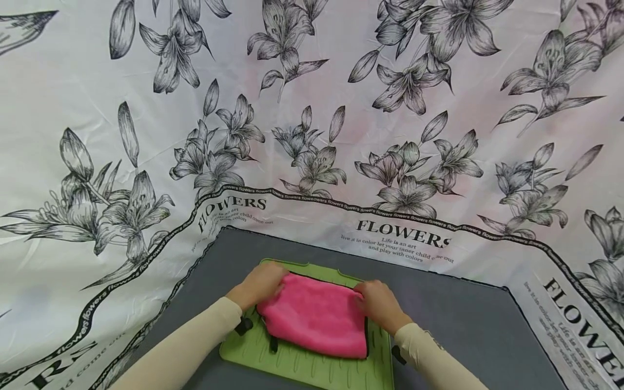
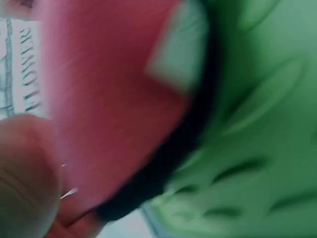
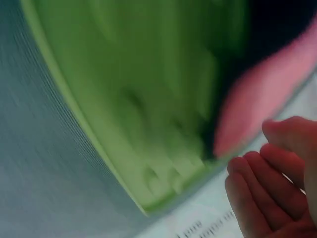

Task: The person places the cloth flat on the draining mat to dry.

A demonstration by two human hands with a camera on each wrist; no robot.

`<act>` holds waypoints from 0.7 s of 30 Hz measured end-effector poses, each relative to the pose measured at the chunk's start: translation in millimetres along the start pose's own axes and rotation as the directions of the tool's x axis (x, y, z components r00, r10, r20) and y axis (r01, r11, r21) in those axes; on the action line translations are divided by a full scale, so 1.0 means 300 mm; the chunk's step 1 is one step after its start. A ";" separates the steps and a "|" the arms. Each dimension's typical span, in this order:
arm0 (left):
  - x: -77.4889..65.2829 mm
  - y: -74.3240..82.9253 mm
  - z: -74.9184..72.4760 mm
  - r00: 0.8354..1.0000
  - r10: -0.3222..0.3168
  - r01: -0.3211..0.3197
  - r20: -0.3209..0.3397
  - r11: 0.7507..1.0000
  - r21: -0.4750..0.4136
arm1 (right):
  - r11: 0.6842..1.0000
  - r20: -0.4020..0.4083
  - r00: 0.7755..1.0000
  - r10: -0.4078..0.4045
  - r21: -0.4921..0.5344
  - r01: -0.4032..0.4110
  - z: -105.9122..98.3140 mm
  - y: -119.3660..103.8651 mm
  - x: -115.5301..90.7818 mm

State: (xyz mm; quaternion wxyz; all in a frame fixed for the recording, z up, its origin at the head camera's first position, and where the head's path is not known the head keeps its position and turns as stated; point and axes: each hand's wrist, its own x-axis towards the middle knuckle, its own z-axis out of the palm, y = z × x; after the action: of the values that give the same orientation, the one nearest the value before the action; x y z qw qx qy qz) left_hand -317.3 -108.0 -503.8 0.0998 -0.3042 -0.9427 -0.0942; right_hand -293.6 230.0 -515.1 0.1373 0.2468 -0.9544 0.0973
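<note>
A pink cloth piece with black edging (image 1: 319,314) lies over a green ridged tray (image 1: 244,352). At its far left corner, my left hand (image 1: 260,283) grips the fabric. The left wrist view shows the thumb (image 2: 25,173) at the cloth's edge and a pale label-like patch (image 2: 181,49) on it. My right hand (image 1: 382,306) is at the far right corner. Its fingers (image 3: 252,183) are loosely bent in the right wrist view, close beside the pink edge, with no cloth visible between thumb and fingers.
Under the tray is a dark grey surface (image 1: 463,325). A white flower-printed curtain (image 1: 312,124) surrounds it at the back and sides. Small black parts (image 1: 244,326) stick out at the tray's left and right sides.
</note>
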 end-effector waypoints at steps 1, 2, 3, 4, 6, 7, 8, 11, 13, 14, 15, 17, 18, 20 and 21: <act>-0.008 0.000 0.023 0.999 0.014 -0.013 0.037 1.000 -0.022 | 1.000 0.019 1.000 -0.010 0.003 0.010 0.021 -0.001 -0.008; -0.015 -0.001 0.043 0.998 0.023 -0.020 0.065 0.999 -0.041 | 1.000 0.032 0.999 -0.016 0.000 0.016 0.041 -0.002 -0.016; -0.022 -0.002 0.060 0.996 0.028 -0.023 0.087 0.998 -0.059 | 1.000 0.035 0.999 -0.018 -0.006 0.018 0.056 -0.003 -0.024; -0.029 -0.004 0.074 0.994 0.031 -0.024 0.100 0.997 -0.074 | 1.000 0.032 0.999 -0.018 -0.012 0.018 0.067 -0.005 -0.030; -0.036 -0.010 0.094 0.995 0.035 -0.024 0.096 0.993 -0.111 | 1.000 0.007 1.000 -0.005 -0.009 0.005 0.078 -0.008 -0.038; -0.040 -0.012 0.099 0.996 0.036 -0.026 0.081 0.992 -0.122 | 1.000 -0.006 1.000 -0.001 -0.008 0.001 0.079 -0.010 -0.040; -0.043 -0.014 0.101 0.997 0.033 -0.024 0.071 0.991 -0.132 | 1.000 -0.014 1.000 0.004 -0.008 -0.004 0.078 -0.012 -0.041; -0.050 -0.016 0.102 0.998 0.038 -0.030 0.056 0.989 -0.145 | 1.000 -0.014 1.000 0.007 -0.006 -0.007 0.072 -0.016 -0.041; -0.050 -0.015 0.100 0.997 0.035 -0.024 0.069 0.988 -0.152 | 1.000 0.000 1.000 0.000 -0.003 0.000 0.070 -0.016 -0.040; -0.049 -0.015 0.098 0.996 0.030 -0.017 0.081 0.988 -0.156 | 1.000 0.003 1.000 -0.003 0.001 0.003 0.068 -0.016 -0.040; -0.047 -0.015 0.096 0.996 0.024 -0.010 0.088 0.988 -0.157 | 1.000 0.007 1.000 -0.009 0.006 0.009 0.068 -0.013 -0.040; -0.046 -0.017 0.087 0.995 0.015 0.002 0.102 0.986 -0.166 | 1.000 0.009 1.000 -0.025 0.014 0.025 0.065 -0.006 -0.039; -0.047 -0.018 0.081 0.994 0.010 0.009 0.107 0.985 -0.171 | 0.999 0.012 0.999 -0.034 0.020 0.034 0.062 -0.002 -0.039; -0.055 -0.021 0.067 0.994 0.000 0.019 0.111 0.985 -0.171 | 0.998 0.016 0.998 -0.053 0.025 0.052 0.053 0.003 -0.045; -0.062 -0.022 0.057 0.994 -0.001 0.020 0.109 0.985 -0.172 | 0.998 0.022 0.998 -0.060 0.024 0.060 0.047 0.006 -0.050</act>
State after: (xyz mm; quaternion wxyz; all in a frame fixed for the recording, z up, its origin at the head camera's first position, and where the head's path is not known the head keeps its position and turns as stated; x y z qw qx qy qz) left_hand -308.6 -119.4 -525.6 0.0212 -0.3113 -0.9366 -0.1594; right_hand -284.8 234.5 -533.4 0.1262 0.2779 -0.9469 0.1013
